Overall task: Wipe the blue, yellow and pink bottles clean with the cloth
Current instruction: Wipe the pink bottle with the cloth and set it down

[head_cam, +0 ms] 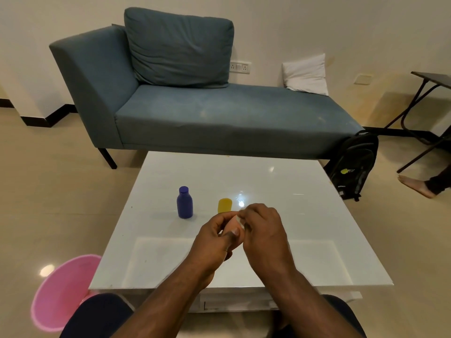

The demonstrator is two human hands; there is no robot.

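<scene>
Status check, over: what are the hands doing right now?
Left hand grips pink bottle. Right hand rubs cloth on it. Blue bottle, yellow bottle wait on table. Nothing blocking.

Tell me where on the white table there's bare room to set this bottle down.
Bare glossy white table: the whole right side beyond the right hand, the far strip toward the blue-grey sofa, and the left edge beside the dark blue plastic bottle. Crowded: the middle, where the blue bottle, the yellow bottle and the left hand cluster.
</scene>
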